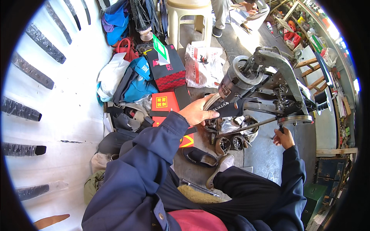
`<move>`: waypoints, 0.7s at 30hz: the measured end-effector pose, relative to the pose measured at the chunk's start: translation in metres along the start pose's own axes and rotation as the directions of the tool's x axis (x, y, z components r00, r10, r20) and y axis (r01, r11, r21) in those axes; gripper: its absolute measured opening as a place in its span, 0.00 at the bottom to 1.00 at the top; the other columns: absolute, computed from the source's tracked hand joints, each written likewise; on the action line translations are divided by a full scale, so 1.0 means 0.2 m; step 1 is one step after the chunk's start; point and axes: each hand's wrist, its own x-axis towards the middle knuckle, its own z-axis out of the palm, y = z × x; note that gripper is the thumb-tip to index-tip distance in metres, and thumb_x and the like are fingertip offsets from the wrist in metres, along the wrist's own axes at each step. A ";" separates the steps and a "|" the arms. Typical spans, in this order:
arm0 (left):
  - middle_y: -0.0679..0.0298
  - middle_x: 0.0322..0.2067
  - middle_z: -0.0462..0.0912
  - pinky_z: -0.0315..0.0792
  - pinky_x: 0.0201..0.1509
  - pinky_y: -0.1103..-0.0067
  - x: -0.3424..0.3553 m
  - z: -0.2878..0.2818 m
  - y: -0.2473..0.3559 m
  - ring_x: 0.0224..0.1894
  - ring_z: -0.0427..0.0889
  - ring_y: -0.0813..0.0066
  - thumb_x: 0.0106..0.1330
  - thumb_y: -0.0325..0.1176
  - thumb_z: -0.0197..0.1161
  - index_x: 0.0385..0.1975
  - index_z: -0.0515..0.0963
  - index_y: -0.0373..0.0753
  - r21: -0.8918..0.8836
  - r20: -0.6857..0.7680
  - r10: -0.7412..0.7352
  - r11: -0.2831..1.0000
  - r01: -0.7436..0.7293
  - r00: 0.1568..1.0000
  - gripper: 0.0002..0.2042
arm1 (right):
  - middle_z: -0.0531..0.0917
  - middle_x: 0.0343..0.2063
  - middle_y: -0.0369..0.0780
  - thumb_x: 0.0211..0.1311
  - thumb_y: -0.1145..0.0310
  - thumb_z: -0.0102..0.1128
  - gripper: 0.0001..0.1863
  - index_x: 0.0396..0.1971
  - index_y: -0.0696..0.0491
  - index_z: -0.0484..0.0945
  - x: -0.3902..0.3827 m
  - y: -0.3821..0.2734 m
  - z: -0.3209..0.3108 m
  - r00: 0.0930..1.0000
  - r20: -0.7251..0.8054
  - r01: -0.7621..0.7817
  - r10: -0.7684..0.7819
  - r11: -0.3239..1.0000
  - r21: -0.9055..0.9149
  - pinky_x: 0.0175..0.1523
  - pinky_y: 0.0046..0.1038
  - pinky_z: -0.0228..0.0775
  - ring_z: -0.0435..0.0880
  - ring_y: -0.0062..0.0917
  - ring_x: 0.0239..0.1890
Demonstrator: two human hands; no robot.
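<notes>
A metal hand-cranked sewing machine (271, 82) fills the upper right. My left hand (196, 112) grips a dark shoe (230, 108) with white lettering at the machine's cylindrical arm, thumb on its near end. My right hand (285, 136) is closed around the crank handle (281, 128) below the horizontal wheel (298, 120). A matching dark slipper (198, 157) lies on the floor near my foot. Metal tins (223, 145) and plastic-wrapped small items sit beneath the machine.
Red boxes (165, 101), a black box (169, 71), bags (140, 82) and a plastic bag (202, 65) line the left. A plastic stool (189, 8) and another person's legs (218, 15) are behind. Cluttered shelving (329, 169) and wooden rungs (312, 71) stand at the right.
</notes>
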 end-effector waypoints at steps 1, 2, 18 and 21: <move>0.65 0.46 0.74 0.76 0.27 0.81 0.00 0.00 0.00 0.34 0.76 0.80 0.65 0.40 0.69 0.74 0.57 0.42 -0.005 0.000 0.007 1.000 -0.007 1.000 0.39 | 0.81 0.19 0.39 0.68 0.62 0.61 0.13 0.34 0.58 0.74 -0.05 -0.07 0.02 0.998 0.003 0.058 -0.058 0.998 -0.003 0.21 0.23 0.70 0.82 0.22 0.18; 0.65 0.46 0.74 0.76 0.27 0.81 0.00 0.00 0.00 0.34 0.76 0.80 0.65 0.40 0.69 0.74 0.57 0.42 -0.011 0.000 0.014 1.000 -0.014 1.000 0.39 | 0.81 0.19 0.39 0.68 0.62 0.61 0.13 0.34 0.58 0.75 -0.09 -0.14 0.03 0.991 0.010 0.131 -0.131 0.991 -0.002 0.23 0.23 0.70 0.82 0.22 0.19; 0.67 0.54 0.74 0.78 0.32 0.81 -0.03 0.01 0.03 0.45 0.75 0.81 0.67 0.40 0.68 0.74 0.57 0.41 -0.055 0.031 0.000 0.998 0.002 1.000 0.38 | 0.77 0.16 0.38 0.70 0.64 0.60 0.09 0.37 0.52 0.73 0.12 0.19 -0.17 0.948 -0.311 -0.097 0.068 0.992 -0.079 0.13 0.27 0.63 0.77 0.24 0.11; 0.67 0.53 0.74 0.79 0.31 0.81 -0.03 0.00 0.01 0.44 0.75 0.81 0.67 0.41 0.68 0.74 0.57 0.41 -0.047 0.043 -0.014 0.999 0.016 0.999 0.38 | 0.80 0.20 0.39 0.68 0.62 0.62 0.14 0.36 0.59 0.74 0.01 0.01 0.01 0.999 -0.039 -0.025 0.024 0.999 -0.040 0.19 0.25 0.69 0.80 0.22 0.16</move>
